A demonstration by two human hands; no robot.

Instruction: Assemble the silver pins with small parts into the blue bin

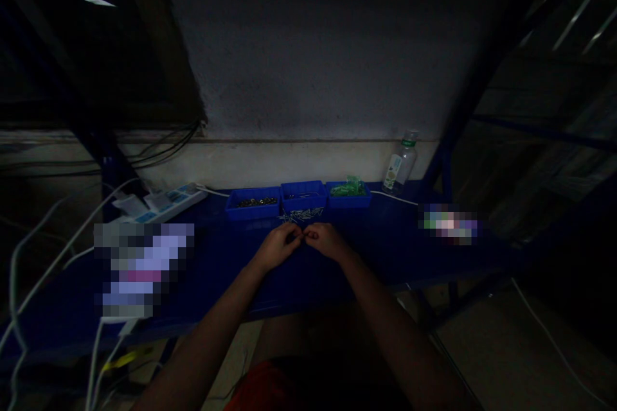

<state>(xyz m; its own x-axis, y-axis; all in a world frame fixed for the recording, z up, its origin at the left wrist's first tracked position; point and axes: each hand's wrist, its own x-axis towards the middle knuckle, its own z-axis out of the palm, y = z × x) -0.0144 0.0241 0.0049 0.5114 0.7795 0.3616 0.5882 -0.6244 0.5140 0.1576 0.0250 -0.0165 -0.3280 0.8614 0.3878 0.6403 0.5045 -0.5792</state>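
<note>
Since light's poor, a slip by your left hand (278,246) or right hand (328,241) (both grips pinched, on what I can't tell) could scatter the loose metal pins (307,213) just in front of the middle bin (317,202).

No readable text from where I stand. Clear bottle (403,164), worktop's (216,263) back edge near right corner: pale label (393,171) with green print, green neck band (409,142); lettering too small, dark.
</note>
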